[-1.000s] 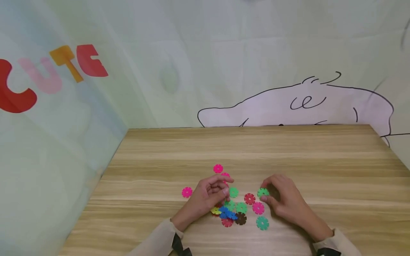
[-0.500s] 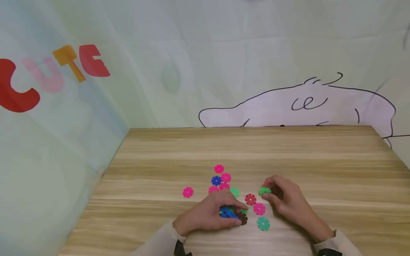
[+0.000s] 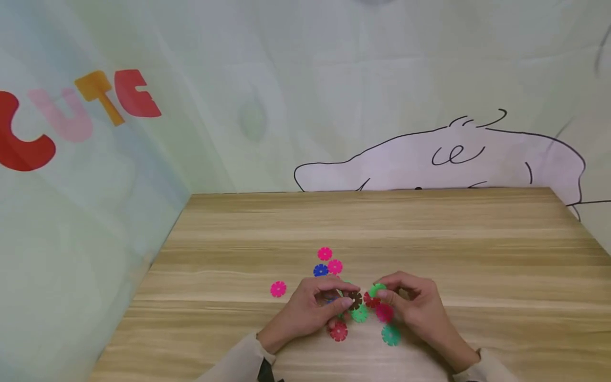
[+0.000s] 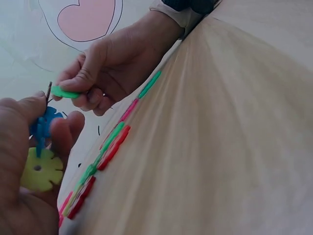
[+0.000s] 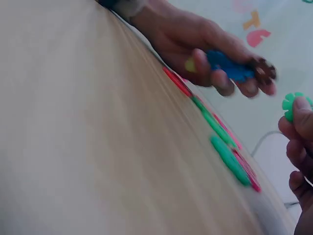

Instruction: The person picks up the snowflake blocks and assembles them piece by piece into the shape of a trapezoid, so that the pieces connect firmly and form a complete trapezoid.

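In the head view my left hand [image 3: 307,313] pinches a brown notched interlocking disc [image 3: 355,300] between thumb and fingers. The left wrist view shows blue discs [image 4: 45,123] joined to it, with a yellow disc [image 4: 42,169] at the other end, inside the curl of that hand. A bright green disc [image 3: 377,290] is pinched at its edge by my right hand [image 3: 422,307]. Both hands face each other above the table, and in the left wrist view the green disc lies flat right beside the upright brown one.
On the wooden table [image 3: 229,228] lie loose discs: pink ones [image 3: 278,289], a dark blue one [image 3: 321,270], red ones [image 3: 339,331] and green ones [image 3: 391,335]. Several sit beneath or behind the hands. A printed cloth backdrop [image 3: 267,106] stands behind the table's far edge.
My left hand has reached down to the joined brown, blue and yellow discs and lifted them. My right hand has moved left with the green disc, closer to the brown one.
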`<state>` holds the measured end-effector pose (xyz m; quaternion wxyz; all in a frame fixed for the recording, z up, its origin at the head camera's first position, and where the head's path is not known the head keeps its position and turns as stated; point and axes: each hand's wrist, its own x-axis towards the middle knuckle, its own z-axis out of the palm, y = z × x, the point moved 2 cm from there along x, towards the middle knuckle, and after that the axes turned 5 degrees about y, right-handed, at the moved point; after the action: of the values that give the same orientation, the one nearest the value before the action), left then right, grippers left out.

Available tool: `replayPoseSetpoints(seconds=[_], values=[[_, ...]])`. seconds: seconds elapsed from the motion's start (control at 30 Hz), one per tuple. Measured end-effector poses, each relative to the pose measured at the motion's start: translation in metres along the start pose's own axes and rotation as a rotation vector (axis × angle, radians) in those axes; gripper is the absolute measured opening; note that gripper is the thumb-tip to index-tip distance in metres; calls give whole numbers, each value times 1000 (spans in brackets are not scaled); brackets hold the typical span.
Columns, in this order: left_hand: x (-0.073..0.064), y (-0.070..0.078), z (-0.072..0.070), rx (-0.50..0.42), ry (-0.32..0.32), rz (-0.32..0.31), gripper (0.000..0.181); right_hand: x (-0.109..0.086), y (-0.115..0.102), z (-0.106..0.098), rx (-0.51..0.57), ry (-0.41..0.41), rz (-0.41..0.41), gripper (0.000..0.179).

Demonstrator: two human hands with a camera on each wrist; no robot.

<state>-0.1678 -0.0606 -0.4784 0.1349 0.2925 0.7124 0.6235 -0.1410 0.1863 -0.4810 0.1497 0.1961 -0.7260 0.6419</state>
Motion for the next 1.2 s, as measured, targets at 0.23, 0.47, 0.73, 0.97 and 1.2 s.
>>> replayPoseSetpoints(seconds=[0.23,0.47,0.73,0.97,1.2], values=[[-2,0,1,-84,12,-80,26,-3,-8,16,74,-5,-60,24],[-2,-1,3,-117,15,-65,28,-3,-8,18,120,-29,-63,22],[-1,-3,5,-106,44,-53,27,-3,-9,25,123,19,-23,14],[0,-5,8,-100,66,-56,27,-4,-8,32,8,86,22,16],[0,-3,7,-29,106,-37,18,-1,-7,36,-18,41,-1,18]])
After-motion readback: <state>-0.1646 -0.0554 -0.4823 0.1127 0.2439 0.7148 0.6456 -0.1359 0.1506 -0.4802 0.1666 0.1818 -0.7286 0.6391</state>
